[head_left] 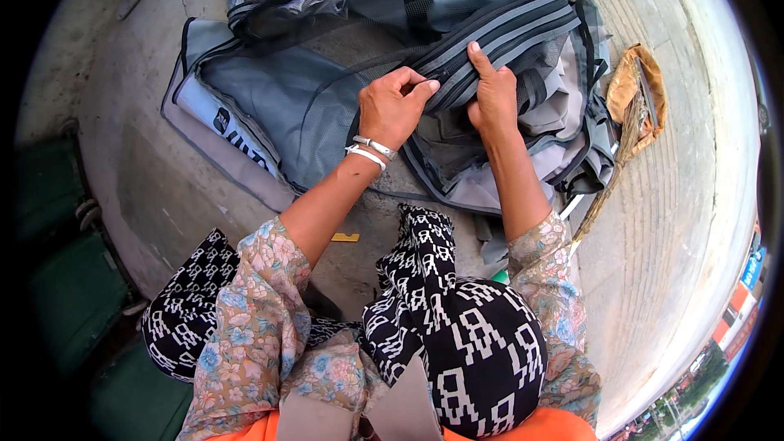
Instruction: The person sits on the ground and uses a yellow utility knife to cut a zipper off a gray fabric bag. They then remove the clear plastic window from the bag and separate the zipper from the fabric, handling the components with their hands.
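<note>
Grey mesh point(286, 106): on floor point(661, 220) ahead; probably light, limp, easily snagged.
Striped band point(523, 28): likely stiffer; grip its edges.
Left hand point(390, 114): pinched closed on band's near end.
Right hand point(495, 100): half-curled, thumb atop, holding band.

Bold dark lettering, partly folded out of sight, runs along the pale blue panel point(233, 135) on the left part of the grey mesh-and-fabric piece point(286, 86) — a small dark emblem point(220, 121) sits at the panel's upper end. Near the right rim, a blue sign point(752, 269) bears light lettering — slanted and very small. The black legwear point(482, 355) shows blocky white, letter-like motifs.
</note>
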Tool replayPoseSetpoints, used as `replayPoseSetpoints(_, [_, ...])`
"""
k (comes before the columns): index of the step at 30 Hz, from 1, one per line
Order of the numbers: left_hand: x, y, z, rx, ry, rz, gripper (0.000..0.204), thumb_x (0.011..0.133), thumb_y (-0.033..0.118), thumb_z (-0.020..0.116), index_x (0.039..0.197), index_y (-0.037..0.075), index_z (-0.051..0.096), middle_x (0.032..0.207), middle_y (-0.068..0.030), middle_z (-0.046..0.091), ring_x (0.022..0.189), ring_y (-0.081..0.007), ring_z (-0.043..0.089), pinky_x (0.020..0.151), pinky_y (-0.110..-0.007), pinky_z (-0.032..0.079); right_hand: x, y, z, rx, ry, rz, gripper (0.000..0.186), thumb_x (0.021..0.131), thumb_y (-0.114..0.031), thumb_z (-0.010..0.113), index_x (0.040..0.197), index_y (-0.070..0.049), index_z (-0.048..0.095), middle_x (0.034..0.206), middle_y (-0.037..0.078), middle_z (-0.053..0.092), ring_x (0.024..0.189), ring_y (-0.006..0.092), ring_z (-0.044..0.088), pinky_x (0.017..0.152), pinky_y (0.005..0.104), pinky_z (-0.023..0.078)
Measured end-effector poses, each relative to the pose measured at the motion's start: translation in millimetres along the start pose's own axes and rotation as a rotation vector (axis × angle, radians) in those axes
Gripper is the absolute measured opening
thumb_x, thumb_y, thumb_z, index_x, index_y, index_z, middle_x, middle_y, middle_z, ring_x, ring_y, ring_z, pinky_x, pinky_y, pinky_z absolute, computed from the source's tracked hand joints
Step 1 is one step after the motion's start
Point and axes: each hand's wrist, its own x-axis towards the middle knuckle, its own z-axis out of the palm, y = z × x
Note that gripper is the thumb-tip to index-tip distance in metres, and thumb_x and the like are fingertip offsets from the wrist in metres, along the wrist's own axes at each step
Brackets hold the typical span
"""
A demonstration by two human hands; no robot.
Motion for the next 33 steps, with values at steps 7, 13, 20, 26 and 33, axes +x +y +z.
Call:
replayPoseSetpoints(7, [7.9, 19.1, -74.1, 0.283, -0.165, 0.159, 0.025, 0.085, 0.027, 0.07, 0.082, 0.003, 0.066, 0.058, -0.0054, 0.054, 0.053, -0.0125, 0.047, 0.054, -0.03, 0.041, 93.8, -101.1, 8.7, -0.024, 0.084, -0.309, 0.026, 0.083, -0.007, 0.076, 0.098, 0.008, 0.061, 0.093, 0.014, 0.068, 0.078, 0.0249, 0.069, 0.074, 0.0389, 0.06])
replayPoseSetpoints(13, [15.8, 55.6, -140.3, 0.431, -0.418, 0.332, 0.026, 0.089, 0.024, 0.066, 0.077, 0.001, 0.063, 0.059, -0.0038, 0.058, 0.053, -0.0092, 0.051, 0.052, -0.027, 0.041, 190.3, -143.6, -25.4, -0.124, 0.167, -0.383, 0.028, 0.081, -0.003, 0.077, 0.1, 0.01, 0.061, 0.097, 0.018, 0.068, 0.081, 0.0263, 0.068, 0.073, 0.0385, 0.057])
replayPoseSetpoints(20, [36.6, 75.3, -136.9, 0.252, -0.298, 0.088, 0.026, 0.092, 0.023, 0.061, 0.081, -0.001, 0.062, 0.066, -0.0085, 0.065, 0.062, -0.0142, 0.068, 0.058, -0.029, 0.052, 225.7, -143.8, -13.4, -0.118, 0.358, -0.404, 0.054, 0.077, -0.009, 0.082, 0.115, 0.016, 0.052, 0.112, 0.023, 0.065, 0.1, 0.0293, 0.065, 0.081, 0.0397, 0.054])
replayPoseSetpoints(26, [65.3, -6.9, -75.5, 0.554, 0.059, 0.741, 0.053, 0.082, 0.029, 0.074, 0.128, 0.012, 0.057, 0.124, -0.016, 0.061, 0.103, -0.0326, 0.064, 0.089, -0.036, 0.052, 240.6, -156.9, -116.3, 0.01, 0.51, -0.298, 0.049, 0.082, -0.002, 0.076, 0.119, 0.017, 0.05, 0.116, 0.024, 0.064, 0.098, 0.0355, 0.066, 0.079, 0.046, 0.059])
replayPoseSetpoints(33, [37.4, -61.1, -102.4, 1.152, -0.757, 0.584, 0.038, 0.078, 0.027, 0.074, 0.113, 0.013, 0.065, 0.116, -0.0075, 0.066, 0.112, -0.0245, 0.057, 0.088, -0.042, 0.046, 229.6, -149.4, -139.0, 0.037, 0.552, -0.293, 0.053, 0.082, 0.002, 0.073, 0.124, 0.019, 0.046, 0.121, 0.026, 0.059, 0.102, 0.0356, 0.065, 0.082, 0.0452, 0.058])
